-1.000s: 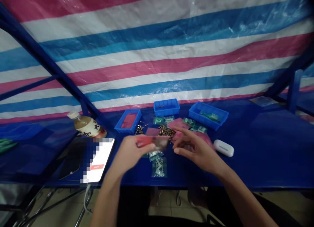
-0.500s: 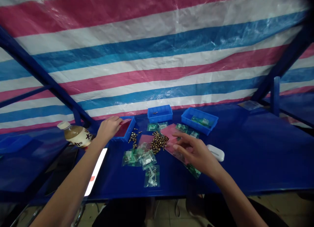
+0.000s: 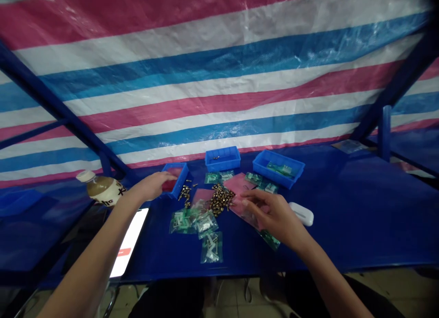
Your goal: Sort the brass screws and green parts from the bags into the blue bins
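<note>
At left of centre, the left hand reaches over the near edge of a blue tray, fingers stretched above the red-pink bag inside. The hand covers part of the tray, and I cannot tell whether the fingertips grasp the bag or have released it. In the middle of the frame, the right hand is half curled, thumb and forefinger at the right edge of a heap of brass-coloured screws. Whether they pinch a screw is too small to tell; the palm hides part of the pink bag and of the packets beside it.

The left forearm cuts across the bottle and the left side of the phone; a dark shape behind that arm is hard to make out. Both forearms run off the bottom of the frame.

The front edge of the table crosses the lower frame, and the striped sheet closes off the back. The widest room to move lies at right, beyond the white case; a narrower stretch separates the phone from the clear packet at lower centre.
</note>
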A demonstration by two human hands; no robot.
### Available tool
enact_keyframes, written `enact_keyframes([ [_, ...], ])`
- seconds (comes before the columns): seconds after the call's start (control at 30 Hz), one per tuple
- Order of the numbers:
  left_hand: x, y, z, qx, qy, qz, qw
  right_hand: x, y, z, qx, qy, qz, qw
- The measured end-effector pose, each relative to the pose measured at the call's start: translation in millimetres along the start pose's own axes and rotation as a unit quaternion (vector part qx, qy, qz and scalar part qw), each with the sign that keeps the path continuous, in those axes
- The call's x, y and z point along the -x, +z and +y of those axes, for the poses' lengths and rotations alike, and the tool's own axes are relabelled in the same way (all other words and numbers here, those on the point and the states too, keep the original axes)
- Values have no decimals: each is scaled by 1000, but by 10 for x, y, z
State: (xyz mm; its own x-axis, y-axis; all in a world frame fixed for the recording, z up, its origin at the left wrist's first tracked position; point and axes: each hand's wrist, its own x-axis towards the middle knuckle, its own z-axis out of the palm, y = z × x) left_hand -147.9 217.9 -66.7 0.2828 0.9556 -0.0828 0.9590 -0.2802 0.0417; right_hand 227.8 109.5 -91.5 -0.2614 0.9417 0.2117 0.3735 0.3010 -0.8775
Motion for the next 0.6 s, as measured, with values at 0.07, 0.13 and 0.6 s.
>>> enact_keyframes([
  [0.07, -12, 31, 22, 10, 22, -19, 1000, 1, 6, 0, 8, -1, 6, 1000],
  [0.13, -28, 55, 40, 11, 28, -39, 999, 4, 8, -1, 11, -3, 10, 1000],
  [0.6, 191, 245, 1600, 143, 38, 76, 986, -14, 63, -7, 69, -28, 12, 997],
])
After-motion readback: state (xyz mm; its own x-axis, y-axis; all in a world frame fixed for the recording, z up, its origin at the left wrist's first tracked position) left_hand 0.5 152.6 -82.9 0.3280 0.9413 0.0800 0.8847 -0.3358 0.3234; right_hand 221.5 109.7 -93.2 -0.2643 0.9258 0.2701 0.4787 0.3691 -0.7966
